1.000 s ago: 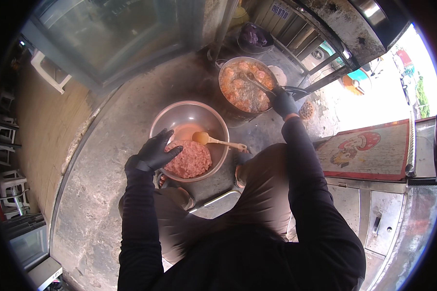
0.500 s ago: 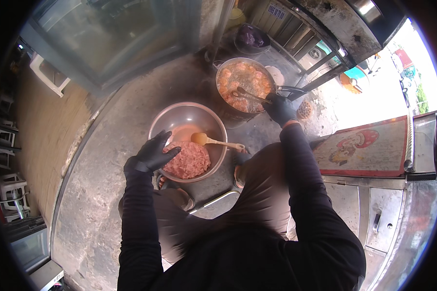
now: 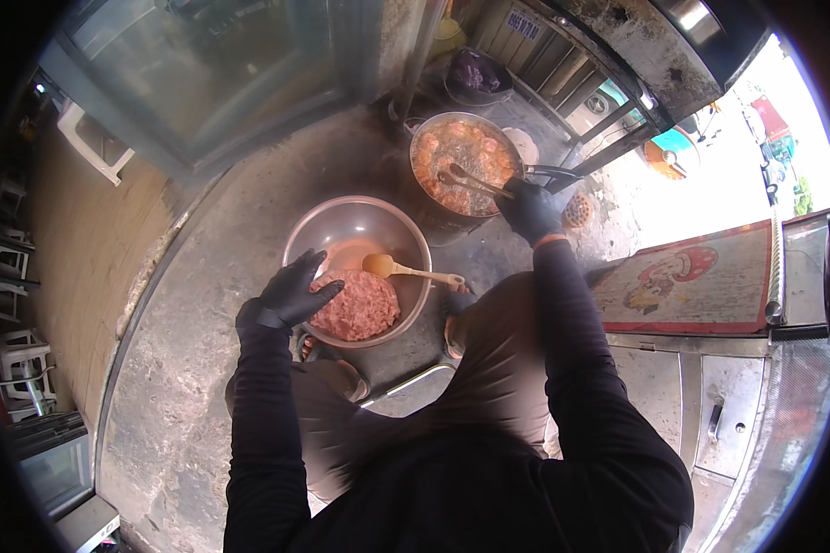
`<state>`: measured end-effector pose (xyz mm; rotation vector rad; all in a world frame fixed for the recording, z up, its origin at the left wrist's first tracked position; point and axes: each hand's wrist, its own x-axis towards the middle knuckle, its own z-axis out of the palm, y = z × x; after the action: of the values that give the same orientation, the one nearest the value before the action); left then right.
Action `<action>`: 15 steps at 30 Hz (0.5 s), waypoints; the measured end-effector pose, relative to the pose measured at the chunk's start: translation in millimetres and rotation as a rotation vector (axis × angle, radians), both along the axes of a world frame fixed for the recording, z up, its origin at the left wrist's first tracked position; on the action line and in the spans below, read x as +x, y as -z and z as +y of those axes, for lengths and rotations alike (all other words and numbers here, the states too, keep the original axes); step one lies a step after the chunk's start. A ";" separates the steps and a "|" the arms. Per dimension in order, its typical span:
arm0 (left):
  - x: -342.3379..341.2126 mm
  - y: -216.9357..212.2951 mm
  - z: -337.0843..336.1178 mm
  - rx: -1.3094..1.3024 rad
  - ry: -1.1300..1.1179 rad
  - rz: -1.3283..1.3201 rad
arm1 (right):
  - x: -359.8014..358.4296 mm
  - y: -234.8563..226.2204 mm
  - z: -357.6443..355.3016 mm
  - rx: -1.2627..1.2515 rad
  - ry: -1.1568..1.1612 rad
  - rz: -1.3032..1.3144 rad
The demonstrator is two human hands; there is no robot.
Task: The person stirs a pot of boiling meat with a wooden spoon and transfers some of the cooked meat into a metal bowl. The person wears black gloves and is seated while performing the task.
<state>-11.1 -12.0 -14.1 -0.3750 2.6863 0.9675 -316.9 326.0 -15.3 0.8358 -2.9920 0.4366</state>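
A wide metal bowl point(image 3: 358, 214) on the floor between my feet holds a mound of raw minced meat point(image 3: 360, 306). My left hand point(image 3: 295, 289), in a black glove, rests over the bowl's left side against the mince, fingers spread. A wooden spoon point(image 3: 408, 269) lies over the mince with its handle across the bowl's right rim. Farther right, my gloved right hand point(image 3: 531, 212) is closed on tongs point(image 3: 475, 182). Their tips reach into a pot point(image 3: 443, 221) of bubbling oil, where several browned pieces point(image 3: 443, 152) float.
The pot's black handle point(image 3: 553, 171) sticks out beyond my right hand. Behind the pot stands a bucket with a dark bag point(image 3: 480, 76). A metal cabinet point(image 3: 730, 405) is at my right, a glass door point(image 3: 221, 74) at far left, and white stools point(image 3: 23, 364) along the left.
The tongs and my right hand have shifted very slightly at the pot. My left hand stays in place over the mince.
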 end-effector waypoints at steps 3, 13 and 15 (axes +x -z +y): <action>1.5 -1.4 -0.2 -0.011 -0.005 -0.008 | -0.1 0.8 1.8 -0.050 0.048 0.072; 0.0 2.2 -1.1 -0.014 0.026 -0.033 | -23.7 20.0 3.5 0.097 0.052 0.049; -0.1 2.0 -2.0 -0.013 0.018 -0.029 | -25.9 20.3 6.1 0.088 0.069 0.024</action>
<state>-11.2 -14.0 -16.1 -0.3642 2.6661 0.9330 -342.8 332.1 -35.6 0.7346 -3.0262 0.2930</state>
